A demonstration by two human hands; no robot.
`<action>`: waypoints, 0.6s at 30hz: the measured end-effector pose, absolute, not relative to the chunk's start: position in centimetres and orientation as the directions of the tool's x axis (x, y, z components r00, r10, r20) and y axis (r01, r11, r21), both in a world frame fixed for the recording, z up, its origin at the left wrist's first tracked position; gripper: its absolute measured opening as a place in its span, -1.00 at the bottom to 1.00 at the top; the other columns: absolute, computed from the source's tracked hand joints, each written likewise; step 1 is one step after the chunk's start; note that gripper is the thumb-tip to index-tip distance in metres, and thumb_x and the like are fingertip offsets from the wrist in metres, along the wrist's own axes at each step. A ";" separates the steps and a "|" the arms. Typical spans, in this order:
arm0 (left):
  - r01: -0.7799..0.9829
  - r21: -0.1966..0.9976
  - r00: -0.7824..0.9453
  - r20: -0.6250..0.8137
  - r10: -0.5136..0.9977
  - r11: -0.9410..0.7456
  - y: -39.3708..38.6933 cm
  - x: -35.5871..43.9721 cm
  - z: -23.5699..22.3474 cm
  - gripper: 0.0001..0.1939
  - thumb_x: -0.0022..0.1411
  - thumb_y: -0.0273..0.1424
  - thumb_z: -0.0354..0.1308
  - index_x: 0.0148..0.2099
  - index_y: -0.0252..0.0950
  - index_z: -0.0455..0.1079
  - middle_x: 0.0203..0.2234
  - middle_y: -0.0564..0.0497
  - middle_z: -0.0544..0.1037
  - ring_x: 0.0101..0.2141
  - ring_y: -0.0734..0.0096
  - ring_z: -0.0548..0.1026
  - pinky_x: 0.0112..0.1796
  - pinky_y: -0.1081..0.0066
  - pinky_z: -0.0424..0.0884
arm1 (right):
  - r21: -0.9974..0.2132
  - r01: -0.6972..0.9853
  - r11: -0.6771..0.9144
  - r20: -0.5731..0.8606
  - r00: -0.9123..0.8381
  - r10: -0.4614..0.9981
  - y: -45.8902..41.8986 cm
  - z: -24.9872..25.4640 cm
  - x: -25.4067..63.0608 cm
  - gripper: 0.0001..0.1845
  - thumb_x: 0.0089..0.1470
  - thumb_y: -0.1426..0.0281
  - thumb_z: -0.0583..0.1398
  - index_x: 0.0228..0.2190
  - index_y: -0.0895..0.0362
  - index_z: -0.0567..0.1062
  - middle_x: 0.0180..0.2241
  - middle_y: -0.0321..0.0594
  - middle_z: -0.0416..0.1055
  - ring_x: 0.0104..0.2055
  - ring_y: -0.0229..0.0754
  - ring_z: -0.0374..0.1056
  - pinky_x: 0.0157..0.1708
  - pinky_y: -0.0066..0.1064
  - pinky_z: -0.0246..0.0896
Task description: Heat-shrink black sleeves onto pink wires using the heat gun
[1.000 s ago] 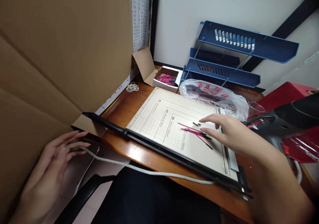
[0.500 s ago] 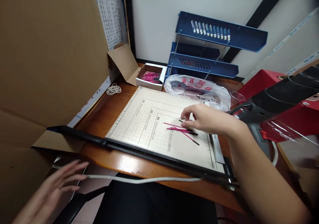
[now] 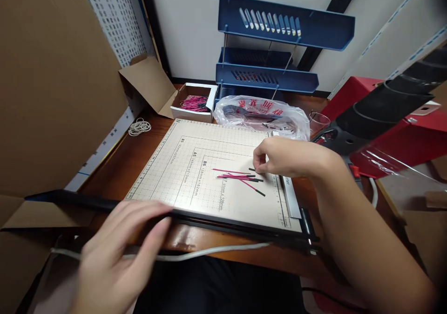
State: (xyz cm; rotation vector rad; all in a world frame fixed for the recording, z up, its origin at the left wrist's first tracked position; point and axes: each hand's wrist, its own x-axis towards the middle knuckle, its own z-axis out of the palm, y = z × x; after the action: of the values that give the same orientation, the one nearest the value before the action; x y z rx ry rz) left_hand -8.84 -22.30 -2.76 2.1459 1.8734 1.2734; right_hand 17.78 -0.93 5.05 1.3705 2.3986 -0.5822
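On the board of a paper cutter (image 3: 164, 179), thin pink wires (image 3: 237, 176) with black ends lie in a loose, crossing bunch. My right hand (image 3: 281, 158) is closed in a pinch just behind them, thumb and forefinger low over the board. A short, thin black piece (image 3: 252, 169) pokes out at these fingertips; the rest of it is hidden. My left hand (image 3: 122, 253), slightly blurred, is open with its thumb apart from the fingers. Its fingertips are over the cutter's long black blade arm (image 3: 223, 221) at the front edge; whether they touch it I cannot tell.
An open box (image 3: 194, 103) of similar pink wires stands behind the board, beside a plastic bag (image 3: 261, 113) and blue tray shelves (image 3: 265, 74). White cord (image 3: 139, 126) lies coiled at left. A black tube (image 3: 387, 104) and red box (image 3: 401, 141) flank the right.
My left hand has come up from the lower left to the cutter's front edge. My right thumb and forefinger have closed together. The view has shifted, so the desk appears further left.
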 end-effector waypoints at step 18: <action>0.914 0.241 0.298 0.152 0.942 -0.328 -14.0 -1.6 -2.0 -0.37 0.54 0.00 -0.19 0.41 -0.24 0.27 0.39 -0.01 0.28 0.42 0.02 0.15 0.37 -0.20 0.05 | -0.174 0.849 0.499 -0.468 -0.517 0.717 -1.4 5.3 17.8 -0.90 -0.03 0.43 0.25 -0.45 0.11 0.61 -0.47 -0.19 0.54 -0.44 -0.17 0.39 -0.48 -0.38 0.10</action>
State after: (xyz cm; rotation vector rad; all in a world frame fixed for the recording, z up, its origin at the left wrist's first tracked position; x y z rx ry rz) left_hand -1.60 -13.96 -2.05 2.4416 1.7537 0.4055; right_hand 17.76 -1.35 5.29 1.3102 2.4117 -0.5538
